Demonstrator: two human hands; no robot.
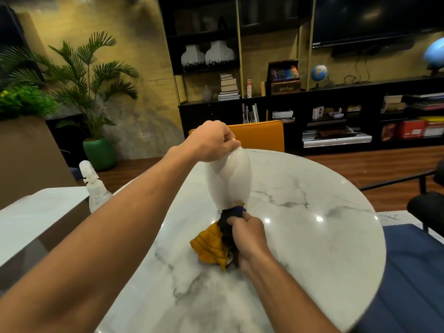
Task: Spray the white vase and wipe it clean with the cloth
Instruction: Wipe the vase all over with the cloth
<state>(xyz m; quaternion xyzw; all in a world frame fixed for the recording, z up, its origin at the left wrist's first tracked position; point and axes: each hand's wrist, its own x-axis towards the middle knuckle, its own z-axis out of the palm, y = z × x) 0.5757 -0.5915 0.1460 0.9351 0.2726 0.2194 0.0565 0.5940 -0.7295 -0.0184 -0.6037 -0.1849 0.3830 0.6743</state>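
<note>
The white vase (229, 181), egg-shaped and glossy, stands upright near the middle of the round marble table (312, 236). My left hand (213, 140) grips its top from above, fingers curled over the rim. My right hand (248, 233) holds a bunched cloth (211, 245), yellow with dark blue parts, and presses its dark end against the vase's base on the near side. The rest of the cloth trails on the tabletop. A clear spray bottle (95, 188) stands at the table's left edge, apart from both hands.
An orange chair (259, 134) stands behind the table, a blue seat (413, 272) at the right, a black chair (425, 203) beyond it. A second white tabletop (36, 212) lies to the left. Potted plants and dark shelving line the back wall.
</note>
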